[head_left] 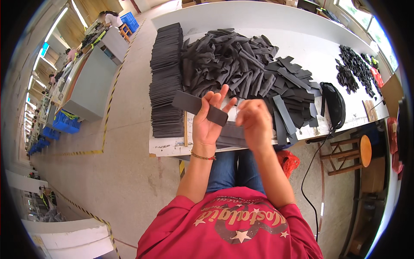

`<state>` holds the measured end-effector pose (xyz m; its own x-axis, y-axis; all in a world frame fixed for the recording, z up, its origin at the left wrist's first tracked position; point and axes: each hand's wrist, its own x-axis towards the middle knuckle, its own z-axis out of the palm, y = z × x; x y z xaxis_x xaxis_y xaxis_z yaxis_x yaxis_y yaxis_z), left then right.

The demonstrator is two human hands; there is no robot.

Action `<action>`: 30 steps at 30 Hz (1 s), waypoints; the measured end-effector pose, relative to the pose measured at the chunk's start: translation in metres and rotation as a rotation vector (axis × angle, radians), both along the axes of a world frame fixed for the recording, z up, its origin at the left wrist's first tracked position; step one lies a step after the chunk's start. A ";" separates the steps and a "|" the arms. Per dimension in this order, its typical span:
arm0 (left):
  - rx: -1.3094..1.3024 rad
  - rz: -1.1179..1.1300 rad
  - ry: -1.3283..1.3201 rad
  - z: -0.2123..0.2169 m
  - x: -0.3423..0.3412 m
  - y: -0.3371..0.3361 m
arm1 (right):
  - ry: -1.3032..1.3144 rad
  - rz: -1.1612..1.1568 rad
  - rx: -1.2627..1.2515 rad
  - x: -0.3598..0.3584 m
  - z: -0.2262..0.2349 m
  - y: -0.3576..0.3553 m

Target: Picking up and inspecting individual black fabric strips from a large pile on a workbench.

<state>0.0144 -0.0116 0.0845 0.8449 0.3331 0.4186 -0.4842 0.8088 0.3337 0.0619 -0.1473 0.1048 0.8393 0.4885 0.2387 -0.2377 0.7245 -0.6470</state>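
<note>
My left hand (203,129) is closed on a flat dark-grey strip (185,101), which lies across the fingers, one end sticking out to the left, while some fingers point up. Just right of the strip's rounded end is my right hand (258,127), raised with its fingers bent and smeared by motion; whether it holds anything does not show. Beneath the hands, more dark strips (231,134) lie at the table's front edge. A tall, neat stack of strips (166,82) stands to the left. Beyond the hands is a heap of loose, curled strips (226,58).
Flat strips (293,84) lie scattered at the right of the white table (319,56). Beside them sits a black rounded object (333,105) with a cord hanging to the floor. Farther right are small black pieces (355,71). A wooden stool (365,151) and red bag (288,163) are below.
</note>
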 end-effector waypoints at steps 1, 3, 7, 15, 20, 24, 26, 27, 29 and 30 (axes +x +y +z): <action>-0.001 0.006 -0.002 -0.001 0.000 0.002 | -0.002 -0.014 -0.050 0.007 0.006 -0.010; 0.087 0.086 0.045 -0.003 0.002 0.003 | -0.169 -0.164 -0.360 0.005 0.008 -0.012; 0.222 0.137 0.131 -0.009 0.005 -0.011 | -0.255 -0.098 -0.539 -0.010 -0.009 0.000; 0.006 0.490 0.442 -0.020 -0.028 0.012 | -0.899 -0.521 -0.681 -0.009 -0.010 -0.015; -0.060 0.394 0.368 -0.037 -0.033 0.014 | -0.743 -0.390 -0.654 -0.008 -0.022 -0.023; 0.029 0.417 0.500 -0.035 -0.024 0.011 | -0.516 -0.289 -0.705 0.008 -0.036 -0.023; 0.140 0.479 0.576 -0.026 -0.021 0.007 | -0.430 -0.255 -0.747 0.018 -0.042 -0.030; 0.129 0.477 0.583 -0.033 -0.019 0.008 | -0.382 -0.226 -0.780 0.021 -0.044 -0.035; 0.459 0.650 0.801 -0.057 -0.014 0.013 | -0.357 -0.241 -0.791 0.026 -0.055 -0.044; 0.471 0.638 0.830 -0.069 -0.014 0.011 | -0.316 -0.240 -0.879 0.028 -0.064 -0.050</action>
